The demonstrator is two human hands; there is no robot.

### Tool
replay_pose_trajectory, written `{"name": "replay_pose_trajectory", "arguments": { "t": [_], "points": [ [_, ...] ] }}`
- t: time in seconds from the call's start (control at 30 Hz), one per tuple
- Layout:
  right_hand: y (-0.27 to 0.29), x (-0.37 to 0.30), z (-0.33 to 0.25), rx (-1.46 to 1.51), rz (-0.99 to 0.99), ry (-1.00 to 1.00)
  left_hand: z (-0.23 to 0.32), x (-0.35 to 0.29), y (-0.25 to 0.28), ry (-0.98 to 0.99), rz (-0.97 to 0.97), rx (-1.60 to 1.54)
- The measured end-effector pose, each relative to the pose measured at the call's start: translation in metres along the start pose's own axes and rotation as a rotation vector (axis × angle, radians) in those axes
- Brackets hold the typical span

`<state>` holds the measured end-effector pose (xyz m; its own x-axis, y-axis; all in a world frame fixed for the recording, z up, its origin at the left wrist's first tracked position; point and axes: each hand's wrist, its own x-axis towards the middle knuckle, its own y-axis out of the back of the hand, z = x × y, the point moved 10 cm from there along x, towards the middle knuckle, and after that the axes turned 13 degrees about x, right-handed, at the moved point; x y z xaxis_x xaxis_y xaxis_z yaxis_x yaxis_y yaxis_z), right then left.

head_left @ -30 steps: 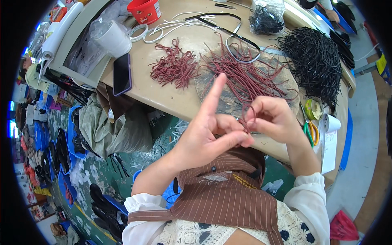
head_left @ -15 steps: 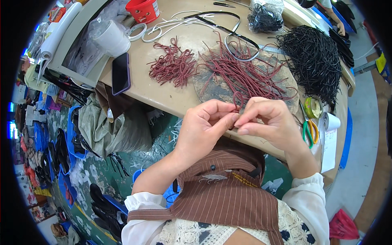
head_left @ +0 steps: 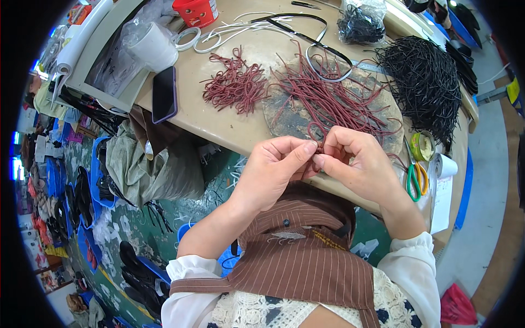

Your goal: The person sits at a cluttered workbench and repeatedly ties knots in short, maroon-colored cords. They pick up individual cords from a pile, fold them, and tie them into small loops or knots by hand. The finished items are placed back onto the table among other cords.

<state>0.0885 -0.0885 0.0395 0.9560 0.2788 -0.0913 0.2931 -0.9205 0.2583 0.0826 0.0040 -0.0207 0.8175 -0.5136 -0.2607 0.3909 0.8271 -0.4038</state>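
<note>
Brown pinstriped cloth apron [head_left: 301,273]: nearest; small yellow lettering [head_left: 328,239] beside a pale printed motif on its front, folded and too small to read with certainty; its lower part runs out of view.
Left hand [head_left: 278,168]: thumb and forefinger pinched together on a thin dark red cord [head_left: 315,131]; the other fingers are mostly hidden behind.
Right hand [head_left: 356,164]: thumb and fingers grasping the same cord, its fingertips close to the left hand's.
Held cord: between the two hands, a small loop standing above the fingertips, in front of the slab's near edge; the crossing at the fingers is covered.
Scissors with green and orange handles [head_left: 414,183]: right of the right hand, on the beige counter [head_left: 219,134]; the blades are hard to make out.
Round green-and-yellow container [head_left: 422,146]: just beyond the scissors' handles; its side print is unreadable.
Round worn grey slab [head_left: 281,124]: partly covered by a loose pile of dark red cords [head_left: 339,104].
Dark red tangle [head_left: 235,87]: left of the slab.
Black cord heap [head_left: 424,82]: right of it, covering one end of a metal ruler [head_left: 369,66], markings illegible.
Dark-screened phone [head_left: 164,95]: at the counter's left edge.
Red plastic tub [head_left: 195,12]: far side, cut off by the upper rim; its pale label is too small to read.
</note>
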Motion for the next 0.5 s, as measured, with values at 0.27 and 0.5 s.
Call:
{"name": "replay_pose_trajectory", "arguments": {
  "t": [0.27, 0.5],
  "points": [
    [0.001, -0.004, -0.028, -0.178, -0.087, 0.156, -0.009, -0.004, -0.010, 0.127, -0.050, -0.136],
    [0.005, -0.016, -0.050, -0.294, 0.085, 0.395, 0.002, -0.007, -0.019, 0.084, -0.112, -0.187]
  ]
}}
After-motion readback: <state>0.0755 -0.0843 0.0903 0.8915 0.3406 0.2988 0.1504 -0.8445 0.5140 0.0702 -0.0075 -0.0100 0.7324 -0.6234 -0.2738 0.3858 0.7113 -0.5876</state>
